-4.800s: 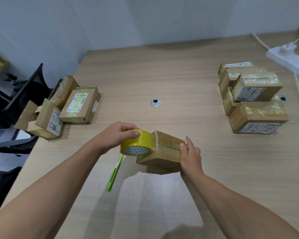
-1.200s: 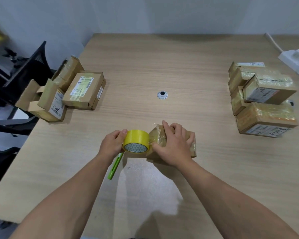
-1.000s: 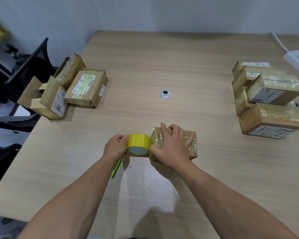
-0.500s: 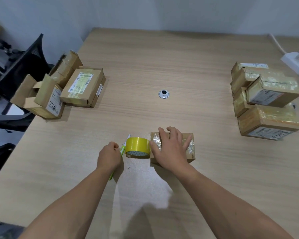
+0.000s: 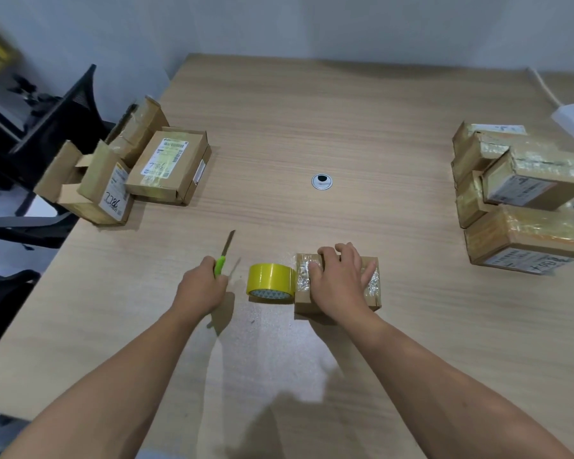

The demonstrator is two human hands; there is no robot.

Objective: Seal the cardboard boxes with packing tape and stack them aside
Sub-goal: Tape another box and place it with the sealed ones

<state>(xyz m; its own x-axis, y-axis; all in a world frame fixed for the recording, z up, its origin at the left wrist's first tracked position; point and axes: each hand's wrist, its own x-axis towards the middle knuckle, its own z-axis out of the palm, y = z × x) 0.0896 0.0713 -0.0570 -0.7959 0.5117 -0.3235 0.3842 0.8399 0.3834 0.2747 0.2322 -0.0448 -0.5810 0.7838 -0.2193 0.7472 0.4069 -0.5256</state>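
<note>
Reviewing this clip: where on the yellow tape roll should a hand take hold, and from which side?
Probably pinch the tape roll from above, thumb on its near flat face, fingers behind: it stands on edge, core facing the person. The box under the right hand blocks its right side.

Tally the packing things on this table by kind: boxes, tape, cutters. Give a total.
Cardboard boxes: 10 (left cluster 4, best reading as they overlap; middle box 1, under the right hand; right stack 5)
Tape roll, yellow: 1
Cutter, green: 1, gripped by the left hand
Total: 12
</note>
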